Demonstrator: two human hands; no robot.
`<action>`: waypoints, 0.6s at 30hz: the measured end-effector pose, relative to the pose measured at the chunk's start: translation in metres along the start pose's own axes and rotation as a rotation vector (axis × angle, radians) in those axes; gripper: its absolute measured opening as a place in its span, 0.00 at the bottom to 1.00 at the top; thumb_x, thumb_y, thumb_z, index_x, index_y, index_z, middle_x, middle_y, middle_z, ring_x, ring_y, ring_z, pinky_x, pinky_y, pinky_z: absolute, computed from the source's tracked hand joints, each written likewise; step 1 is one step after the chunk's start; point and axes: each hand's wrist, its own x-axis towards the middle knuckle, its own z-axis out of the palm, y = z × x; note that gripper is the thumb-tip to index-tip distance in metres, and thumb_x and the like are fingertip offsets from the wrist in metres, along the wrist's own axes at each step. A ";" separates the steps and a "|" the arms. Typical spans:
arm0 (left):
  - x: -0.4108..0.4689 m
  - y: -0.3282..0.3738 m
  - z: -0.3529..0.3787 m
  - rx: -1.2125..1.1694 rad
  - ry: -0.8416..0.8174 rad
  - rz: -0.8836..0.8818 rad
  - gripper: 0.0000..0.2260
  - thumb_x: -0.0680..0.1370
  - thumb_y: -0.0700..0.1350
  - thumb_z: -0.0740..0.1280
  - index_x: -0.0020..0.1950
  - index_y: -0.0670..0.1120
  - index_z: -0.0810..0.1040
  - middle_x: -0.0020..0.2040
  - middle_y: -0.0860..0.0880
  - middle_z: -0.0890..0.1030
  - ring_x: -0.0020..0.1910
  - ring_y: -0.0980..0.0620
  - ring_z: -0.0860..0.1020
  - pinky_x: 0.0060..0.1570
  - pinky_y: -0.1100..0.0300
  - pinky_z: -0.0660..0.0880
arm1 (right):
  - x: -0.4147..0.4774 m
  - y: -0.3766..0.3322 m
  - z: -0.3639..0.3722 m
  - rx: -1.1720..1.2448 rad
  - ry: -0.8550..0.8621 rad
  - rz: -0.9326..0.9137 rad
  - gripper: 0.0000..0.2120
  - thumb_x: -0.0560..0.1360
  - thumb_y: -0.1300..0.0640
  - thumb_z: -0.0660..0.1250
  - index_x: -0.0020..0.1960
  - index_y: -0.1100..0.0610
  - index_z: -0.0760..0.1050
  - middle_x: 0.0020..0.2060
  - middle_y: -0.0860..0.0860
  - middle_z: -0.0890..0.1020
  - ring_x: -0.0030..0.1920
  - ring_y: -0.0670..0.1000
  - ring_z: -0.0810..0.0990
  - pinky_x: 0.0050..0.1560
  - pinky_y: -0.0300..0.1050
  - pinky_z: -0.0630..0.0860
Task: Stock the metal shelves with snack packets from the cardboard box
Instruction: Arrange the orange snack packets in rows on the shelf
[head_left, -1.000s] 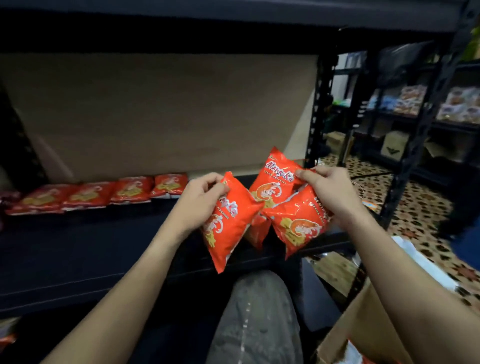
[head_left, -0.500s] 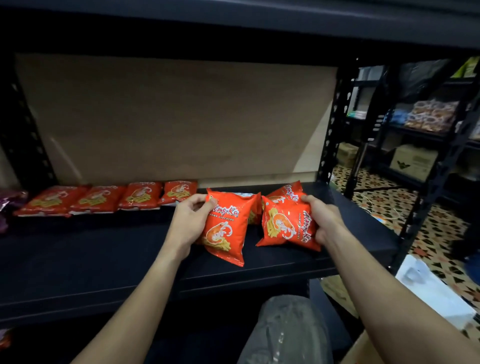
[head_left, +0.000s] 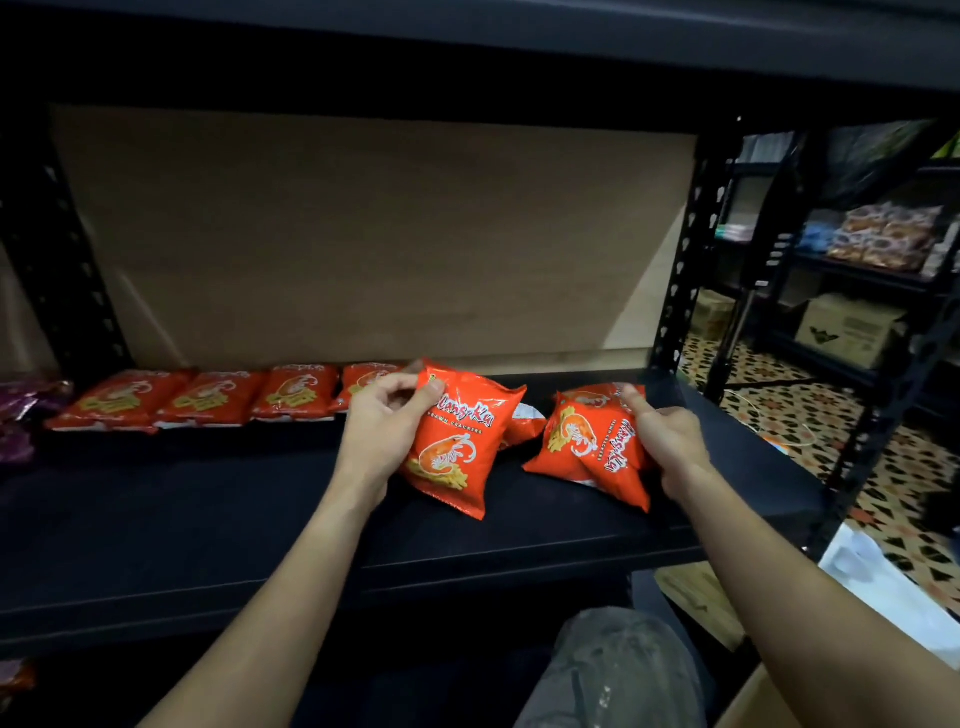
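L hand (head_left: 382, 434) pinches one packet (head_left: 452, 447), R hand (head_left: 670, 441) clutches a bunch (head_left: 587, 447); pkt under R fingers may slip if the grip slackens.

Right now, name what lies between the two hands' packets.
Head view: another red packet lies on the shelf between the left hand's packet and the right hand's packets, partly hidden.

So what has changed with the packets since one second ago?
The left hand and right hand moved forward and down, bringing their packets from the air to the shelf. The left still grips one packet, the right its bunch. The row of four packets at the back stayed put.
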 end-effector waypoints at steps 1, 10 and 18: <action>0.000 0.002 -0.004 0.000 0.024 0.033 0.07 0.77 0.44 0.72 0.51 0.42 0.82 0.46 0.48 0.85 0.41 0.55 0.84 0.37 0.64 0.78 | -0.002 0.000 0.001 -0.069 0.039 -0.032 0.34 0.71 0.31 0.67 0.60 0.61 0.76 0.55 0.58 0.83 0.56 0.59 0.81 0.61 0.59 0.76; 0.003 -0.006 -0.046 0.088 0.177 0.005 0.09 0.78 0.49 0.71 0.45 0.43 0.79 0.38 0.48 0.84 0.35 0.55 0.82 0.36 0.60 0.77 | -0.026 -0.017 0.003 -0.387 0.195 -0.365 0.31 0.79 0.38 0.60 0.71 0.60 0.67 0.70 0.64 0.67 0.72 0.63 0.60 0.70 0.62 0.60; 0.008 -0.026 -0.093 0.419 0.283 -0.218 0.18 0.78 0.57 0.68 0.47 0.41 0.80 0.43 0.45 0.85 0.43 0.46 0.84 0.49 0.47 0.81 | -0.080 -0.030 0.038 -0.701 -0.055 -0.930 0.19 0.76 0.46 0.68 0.63 0.53 0.76 0.62 0.54 0.73 0.63 0.58 0.68 0.65 0.53 0.67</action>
